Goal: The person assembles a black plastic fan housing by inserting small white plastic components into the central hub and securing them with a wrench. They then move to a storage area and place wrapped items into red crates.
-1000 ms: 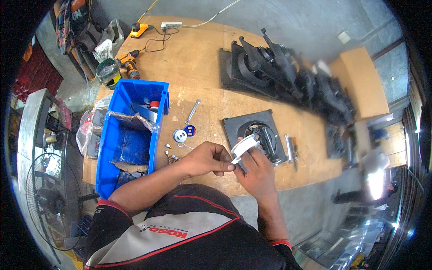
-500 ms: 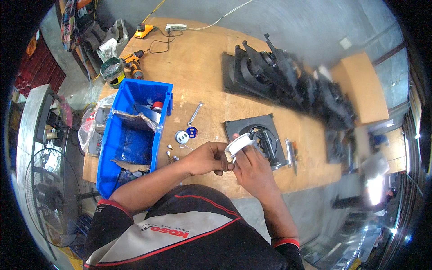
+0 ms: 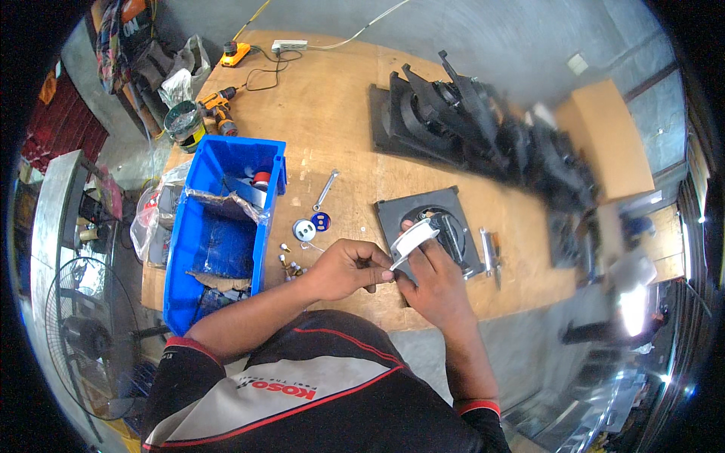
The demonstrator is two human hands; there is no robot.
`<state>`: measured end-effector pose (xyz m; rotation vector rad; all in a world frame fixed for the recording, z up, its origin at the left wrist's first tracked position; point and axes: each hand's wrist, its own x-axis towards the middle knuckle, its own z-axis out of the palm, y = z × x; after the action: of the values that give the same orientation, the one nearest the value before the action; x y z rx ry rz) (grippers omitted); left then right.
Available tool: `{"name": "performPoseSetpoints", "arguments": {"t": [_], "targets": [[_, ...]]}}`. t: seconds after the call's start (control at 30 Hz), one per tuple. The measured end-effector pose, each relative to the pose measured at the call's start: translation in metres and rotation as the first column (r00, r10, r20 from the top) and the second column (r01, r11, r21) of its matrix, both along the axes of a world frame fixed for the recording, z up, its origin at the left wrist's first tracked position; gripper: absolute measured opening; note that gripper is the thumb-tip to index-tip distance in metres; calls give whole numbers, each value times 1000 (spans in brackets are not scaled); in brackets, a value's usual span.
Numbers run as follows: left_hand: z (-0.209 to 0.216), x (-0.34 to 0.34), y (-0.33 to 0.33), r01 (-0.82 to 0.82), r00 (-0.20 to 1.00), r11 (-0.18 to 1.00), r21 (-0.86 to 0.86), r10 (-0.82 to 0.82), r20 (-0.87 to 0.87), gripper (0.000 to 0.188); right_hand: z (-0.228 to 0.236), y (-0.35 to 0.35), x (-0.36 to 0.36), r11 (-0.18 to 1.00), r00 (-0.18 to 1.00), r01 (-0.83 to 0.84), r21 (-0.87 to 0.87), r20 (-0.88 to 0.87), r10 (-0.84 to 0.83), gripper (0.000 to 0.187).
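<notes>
A white roll of thread seal tape (image 3: pixel 414 240) sits on the fingers of my right hand (image 3: pixel 436 285), which is closed around it. From the roll a short white strip (image 3: pixel 399 261) runs to the fingertips of my left hand (image 3: pixel 349 270). Those fingers are pinched where the strip ends; whether a small part is also between them is hidden. Left of my left hand lie several small brass fittings (image 3: pixel 290 268) with white ends. Beyond them are a white disc (image 3: pixel 303 229) and a blue disc (image 3: pixel 321 221). Under and past my right hand rests a square black frame (image 3: pixel 408 208).
At left stands a blue bin (image 3: pixel 276 162). A wrench (image 3: pixel 326 190) lies beside it, and another wrench (image 3: pixel 486 253) is right of the frame with a screwdriver (image 3: pixel 496 257). Stacked black frames (image 3: pixel 468 128) fill the back right, near a cardboard box (image 3: pixel 608 143). A cordless drill (image 3: pixel 219 102) lies back left.
My right hand has shifted slightly right with the tape roll, which has tilted. The white strip between roll and left fingertips shows more plainly. My left hand stays nearly in place.
</notes>
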<state>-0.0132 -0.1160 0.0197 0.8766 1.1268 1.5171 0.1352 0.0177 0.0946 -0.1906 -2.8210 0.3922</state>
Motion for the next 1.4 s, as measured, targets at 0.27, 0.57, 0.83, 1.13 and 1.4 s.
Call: {"name": "performPoseSetpoints", "arguments": {"t": [0.27,0.57,0.83,1.13,1.4], "targets": [[-3,-10,1,161,977,987,10,-161,141,19,-5,7,7,994,979,-110,-2,-172,108,19],[0,-10,0,214,952,977,19,-213,222,20,-10,4,7,999,961,-47,-19,-275,40,17],[-6,-10,1,160,963,984,-75,-139,229,26,-6,7,8,990,960,-139,-13,-248,132,19],[-3,-14,2,182,955,971,-153,-138,262,32,-1,9,11,975,967,-217,-43,-148,209,22],[-4,-14,1,243,957,968,-69,-228,177,28,-1,11,11,972,968,-229,-52,-113,222,24]]}}
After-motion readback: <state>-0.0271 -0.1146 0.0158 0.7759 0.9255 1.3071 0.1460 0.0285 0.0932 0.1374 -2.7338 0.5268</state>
